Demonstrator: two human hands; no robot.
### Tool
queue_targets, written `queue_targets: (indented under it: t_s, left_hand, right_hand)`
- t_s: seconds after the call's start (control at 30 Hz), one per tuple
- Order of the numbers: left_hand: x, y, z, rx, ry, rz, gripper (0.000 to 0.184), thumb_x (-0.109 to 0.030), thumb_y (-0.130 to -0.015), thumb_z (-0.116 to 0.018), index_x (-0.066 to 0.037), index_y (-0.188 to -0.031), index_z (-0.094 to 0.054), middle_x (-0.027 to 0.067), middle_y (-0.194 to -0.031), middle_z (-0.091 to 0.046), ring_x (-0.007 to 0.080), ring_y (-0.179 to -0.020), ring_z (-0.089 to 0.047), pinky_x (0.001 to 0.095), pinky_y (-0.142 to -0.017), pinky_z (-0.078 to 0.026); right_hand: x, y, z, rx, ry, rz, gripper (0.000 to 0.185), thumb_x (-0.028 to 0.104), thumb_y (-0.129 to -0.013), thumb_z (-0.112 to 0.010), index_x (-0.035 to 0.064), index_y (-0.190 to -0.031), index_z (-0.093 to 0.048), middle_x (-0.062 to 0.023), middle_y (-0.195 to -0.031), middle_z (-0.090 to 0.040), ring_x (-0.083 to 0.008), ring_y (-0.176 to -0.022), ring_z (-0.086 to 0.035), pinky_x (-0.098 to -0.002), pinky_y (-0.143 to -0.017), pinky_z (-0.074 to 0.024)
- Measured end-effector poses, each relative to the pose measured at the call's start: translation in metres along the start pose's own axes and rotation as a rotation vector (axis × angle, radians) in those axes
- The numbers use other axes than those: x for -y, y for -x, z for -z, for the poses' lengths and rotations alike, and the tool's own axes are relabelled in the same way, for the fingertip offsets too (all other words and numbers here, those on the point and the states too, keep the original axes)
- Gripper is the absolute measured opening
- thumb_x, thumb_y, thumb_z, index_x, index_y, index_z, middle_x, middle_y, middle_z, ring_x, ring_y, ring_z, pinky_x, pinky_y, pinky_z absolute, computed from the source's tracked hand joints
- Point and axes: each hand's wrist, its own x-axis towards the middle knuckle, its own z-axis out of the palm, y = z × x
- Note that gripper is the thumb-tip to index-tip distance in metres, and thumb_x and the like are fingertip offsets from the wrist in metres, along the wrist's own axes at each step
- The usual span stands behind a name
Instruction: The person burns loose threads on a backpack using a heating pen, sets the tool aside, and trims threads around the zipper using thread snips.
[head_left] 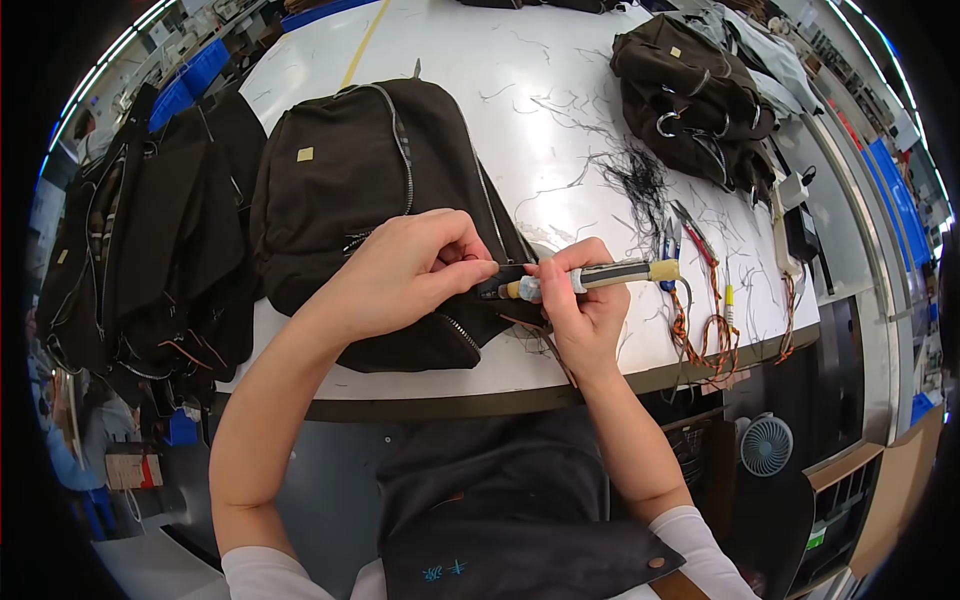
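Observation:
A dark brown backpack [335, 170] with metal zippers lies on the white table in front of me. My left hand [420, 265] is over its lower right part, thumb and forefinger pinched on a thin dark thread. The thread spans the small gap to my right hand [590, 320]. My right hand is closed around a tape-wrapped, pen-like tool [615, 273] with a yellow rear end. The tool's front end points left, just under the left fingertips, close to the bag's side. What its tip touches is hard to make out.
More dark bags [170, 230] are stacked at the left, and another backpack [690, 100] lies back right. Blue-handled snippers [669, 250], a red-handled tool [697, 235], orange cords [700, 345] and a pile of thread scraps [637, 180] lie right. A small fan [766, 445] is below the table edge.

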Motion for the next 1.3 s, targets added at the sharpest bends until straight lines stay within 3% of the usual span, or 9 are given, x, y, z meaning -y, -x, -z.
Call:
queue_targets:
  t_s: [0.3,0.4,0.5,0.53,0.67,0.83,1.03,1.17,1.3]
  left_hand:
    - [0.001,-0.002,0.004,0.035,0.019,0.053,0.011,-0.009,-0.091,-0.061,0.002,-0.094,-0.061,0.0030,-0.084,-0.061,0.0058,-0.073,-0.056,0.0211,-0.064,-0.046]
    - [0.001,-0.005,0.000,-0.166,0.198,0.011,0.012,-0.009,-0.092,-0.058,0.001,-0.099,-0.058,0.0035,-0.088,-0.063,0.0062,-0.078,-0.060,0.0208,-0.068,-0.047]
    - [-0.019,-0.001,-0.010,-0.510,-0.296,-0.396,0.037,-0.007,-0.082,-0.067,-0.004,-0.117,-0.057,0.0130,-0.126,-0.054,0.0227,-0.113,-0.056,0.0318,-0.090,-0.047]
    - [-0.026,0.004,-0.011,-0.415,-0.371,-0.463,0.055,-0.007,-0.072,-0.073,-0.007,-0.124,-0.055,0.0138,-0.137,-0.045,0.0314,-0.124,-0.047,0.0364,-0.098,-0.042]
    - [-0.024,0.015,-0.031,-0.019,-0.708,-0.592,0.067,-0.018,-0.063,-0.081,-0.011,-0.125,-0.056,0.0111,-0.135,-0.049,0.0313,-0.129,-0.045,0.0428,-0.100,-0.041]
    - [-0.003,0.007,-0.037,-0.085,-0.716,-0.573,0.066,-0.020,-0.068,-0.078,-0.011,-0.129,-0.055,0.0091,-0.123,-0.056,0.0269,-0.118,-0.052,0.0414,-0.095,-0.043]
    - [0.003,-0.014,-0.008,0.031,-0.481,-0.483,0.050,-0.020,-0.072,-0.078,-0.009,-0.118,-0.063,0.0067,-0.095,-0.062,0.0243,-0.087,-0.059,0.0338,-0.073,-0.048]
    - [0.012,-0.050,0.004,0.282,-0.064,-0.255,0.026,-0.020,-0.080,-0.073,-0.007,-0.103,-0.071,0.0091,-0.084,-0.065,0.0213,-0.080,-0.063,0.0306,-0.071,-0.048]
    - [0.006,-0.055,-0.003,0.149,-0.348,-0.293,0.017,-0.016,-0.083,-0.068,-0.002,-0.094,-0.070,0.0110,-0.086,-0.066,0.0244,-0.079,-0.063,0.0305,-0.069,-0.049]
  right_hand:
    - [0.000,0.000,0.000,0.002,0.034,0.012,0.011,0.004,-0.087,-0.065,0.0021,-0.081,-0.056,0.0000,-0.066,-0.056,-0.0038,-0.053,-0.045,-0.0201,-0.048,-0.0339]
    - [0.008,-0.001,0.003,-0.097,-0.174,0.010,0.008,0.007,-0.092,-0.058,0.0027,-0.087,-0.054,-0.0041,-0.068,-0.057,-0.0049,-0.051,-0.047,-0.0190,-0.047,-0.0352]
    - [0.022,-0.004,0.016,-0.208,-0.226,0.158,0.023,0.024,-0.102,-0.044,0.0025,-0.104,-0.050,-0.0150,-0.076,-0.065,-0.0056,-0.049,-0.046,-0.0178,-0.045,-0.0358]
    - [0.027,-0.004,0.021,-0.257,-0.199,0.186,0.027,0.027,-0.103,-0.042,0.0021,-0.108,-0.050,-0.0157,-0.077,-0.065,-0.0056,-0.048,-0.046,-0.0173,-0.046,-0.0357]
    - [0.040,0.030,0.043,-0.283,0.185,0.358,0.026,0.025,-0.101,-0.045,0.0028,-0.112,-0.053,-0.0158,-0.082,-0.068,-0.0107,-0.052,-0.054,-0.0217,-0.051,-0.0438]
    - [0.025,0.054,0.031,-0.038,0.730,0.616,0.032,0.013,-0.078,-0.076,0.0051,-0.105,-0.060,-0.0140,-0.092,-0.068,-0.0228,-0.067,-0.067,-0.0301,-0.059,-0.0548]
    - [0.041,0.010,0.025,0.107,0.505,0.552,0.034,-0.009,-0.078,-0.064,0.0036,-0.109,-0.059,-0.0123,-0.082,-0.062,-0.0124,-0.054,-0.056,-0.0232,-0.052,-0.0461]
    - [0.029,-0.037,0.024,0.114,0.721,0.368,0.036,-0.004,-0.074,-0.061,0.0089,-0.107,-0.062,-0.0101,-0.094,-0.061,-0.0208,-0.068,-0.063,-0.0296,-0.057,-0.0504]
    - [0.006,-0.046,0.024,0.138,0.701,0.192,0.035,-0.005,-0.074,-0.060,0.0115,-0.105,-0.061,-0.0099,-0.091,-0.058,-0.0273,-0.080,-0.064,-0.0327,-0.066,-0.0517]
